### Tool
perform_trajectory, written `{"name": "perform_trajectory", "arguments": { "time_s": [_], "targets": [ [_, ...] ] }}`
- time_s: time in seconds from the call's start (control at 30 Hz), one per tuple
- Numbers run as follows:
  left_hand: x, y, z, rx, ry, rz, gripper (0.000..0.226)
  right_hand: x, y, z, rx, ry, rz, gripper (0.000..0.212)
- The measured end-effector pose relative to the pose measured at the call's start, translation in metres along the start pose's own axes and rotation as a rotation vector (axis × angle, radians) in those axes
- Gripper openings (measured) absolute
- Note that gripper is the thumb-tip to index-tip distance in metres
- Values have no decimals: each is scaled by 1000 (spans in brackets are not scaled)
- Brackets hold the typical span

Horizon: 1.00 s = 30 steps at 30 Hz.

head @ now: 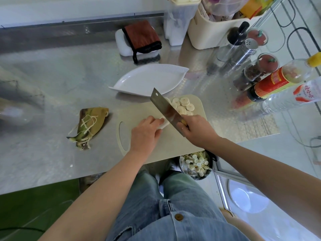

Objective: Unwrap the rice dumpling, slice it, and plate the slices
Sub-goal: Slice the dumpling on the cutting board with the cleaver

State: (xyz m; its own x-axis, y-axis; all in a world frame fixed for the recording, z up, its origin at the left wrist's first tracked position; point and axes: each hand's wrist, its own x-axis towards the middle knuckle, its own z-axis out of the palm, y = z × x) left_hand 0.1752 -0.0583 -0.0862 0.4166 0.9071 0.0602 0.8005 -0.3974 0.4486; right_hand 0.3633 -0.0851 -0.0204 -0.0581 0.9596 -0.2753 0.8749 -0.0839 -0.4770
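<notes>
On the beige cutting board (175,141) my left hand (145,132) holds down the white unwrapped rice dumpling (164,124); only its right end shows past my fingers. My right hand (196,130) grips the handle of a cleaver (165,108), whose blade stands against the dumpling's exposed end. Several round white slices (183,106) lie in a pile on the board's far right corner, behind the blade. The white leaf-shaped plate (147,80) sits just beyond the board with nothing on it. The discarded leaf wrapper with its strings (90,123) lies on the counter left of the board.
The steel counter (60,94) holds bottles and spice jars (271,80) at the right, a cream bin (213,30) and a brown cloth on a white block (140,39) at the back. A bin of scraps (195,164) stands below the counter's front edge.
</notes>
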Motion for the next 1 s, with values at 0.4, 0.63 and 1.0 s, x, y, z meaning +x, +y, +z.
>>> {"name": "perform_trajectory", "arguments": {
  "time_s": [0.4,0.63,1.0],
  "targets": [
    [0,0,1,-5,9,10,31,0,11,28,-46,-70,53,17],
    [0,-1,1,-7,18,23,29,-6,11,19,16,7,32,18],
    [0,0,0,2,15,15,30,-9,0,5,29,17,-31,19]
  ]
}}
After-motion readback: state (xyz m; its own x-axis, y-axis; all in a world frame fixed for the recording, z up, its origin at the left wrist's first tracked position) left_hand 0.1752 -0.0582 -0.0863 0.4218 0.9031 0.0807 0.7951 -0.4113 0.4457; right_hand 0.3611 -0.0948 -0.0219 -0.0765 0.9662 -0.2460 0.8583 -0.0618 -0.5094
